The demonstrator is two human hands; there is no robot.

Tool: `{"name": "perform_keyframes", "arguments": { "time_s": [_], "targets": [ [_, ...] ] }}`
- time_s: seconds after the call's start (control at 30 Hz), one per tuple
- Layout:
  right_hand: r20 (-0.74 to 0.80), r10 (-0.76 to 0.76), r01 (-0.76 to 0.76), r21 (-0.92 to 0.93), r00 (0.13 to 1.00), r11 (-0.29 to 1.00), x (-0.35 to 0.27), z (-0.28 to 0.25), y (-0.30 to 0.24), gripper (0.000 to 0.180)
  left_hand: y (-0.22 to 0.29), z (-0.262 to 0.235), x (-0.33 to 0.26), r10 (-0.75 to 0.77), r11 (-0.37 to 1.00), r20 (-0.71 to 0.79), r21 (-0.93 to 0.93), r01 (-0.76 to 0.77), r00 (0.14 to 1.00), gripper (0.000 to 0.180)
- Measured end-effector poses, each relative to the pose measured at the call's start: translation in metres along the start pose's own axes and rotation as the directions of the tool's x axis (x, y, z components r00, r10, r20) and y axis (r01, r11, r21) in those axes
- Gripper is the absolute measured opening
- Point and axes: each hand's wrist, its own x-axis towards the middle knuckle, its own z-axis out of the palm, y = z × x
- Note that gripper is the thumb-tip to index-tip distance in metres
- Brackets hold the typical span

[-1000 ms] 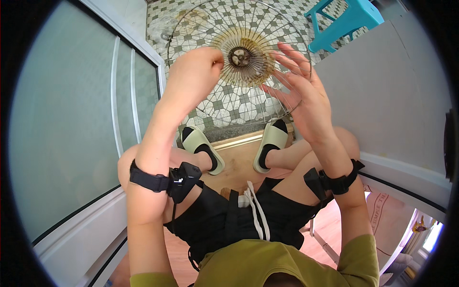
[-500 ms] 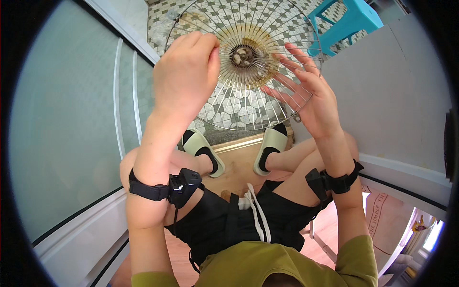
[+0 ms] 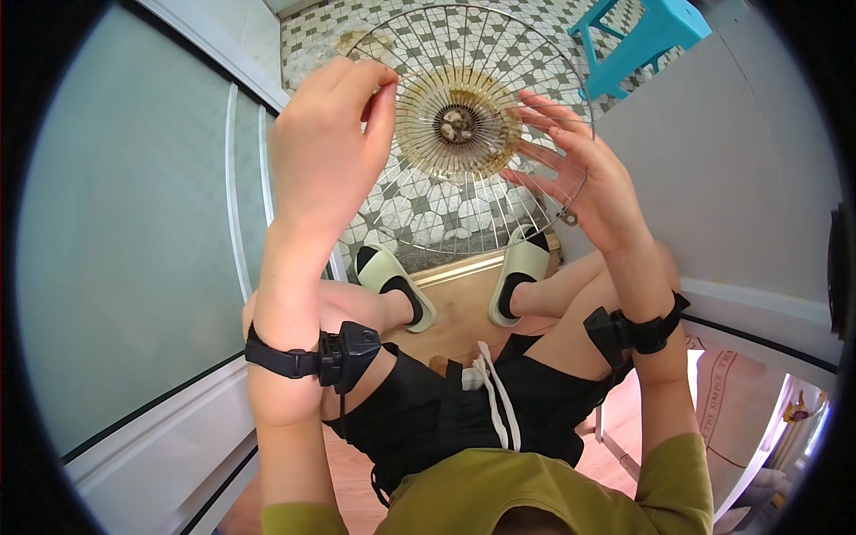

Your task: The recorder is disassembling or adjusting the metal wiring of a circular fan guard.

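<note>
Wire grille [image 3: 459, 147], round and spoked, in the upper centre of the frame, appears held above the tiled floor [image 3: 312, 67] by the right hand [image 3: 596, 187], its fingers spread against the right side. Toward the upper left, the left hand [image 3: 325, 147] presses thumb and forefinger together; whether 1 wire or another thin thing lies between them cannot be told. Judged from its present state, the grille is raised and supported, a yellow-brown patch [image 3: 486, 156] surrounds the hub [image 3: 457, 127], and how much work is finished or left is unclear.
</note>
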Motion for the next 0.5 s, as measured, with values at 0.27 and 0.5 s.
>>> {"name": "perform_keyframes", "arguments": {
  "time_s": [0.27,0.5],
  "targets": [
    [-0.026,-0.019,0.020,0.039,0.999,0.999,-0.002,-0.001,-0.001,0.040,-0.001,0.006,-0.003,0.111,0.988,0.058,0.105,-0.117,0.992,0.002],
    [-0.014,0.008,-0.007,0.061,1.000,0.998,-0.005,0.003,0.000,0.040,0.009,0.023,-0.012,0.295,0.953,0.087,0.049,-0.300,0.952,0.007]
  ]
}}
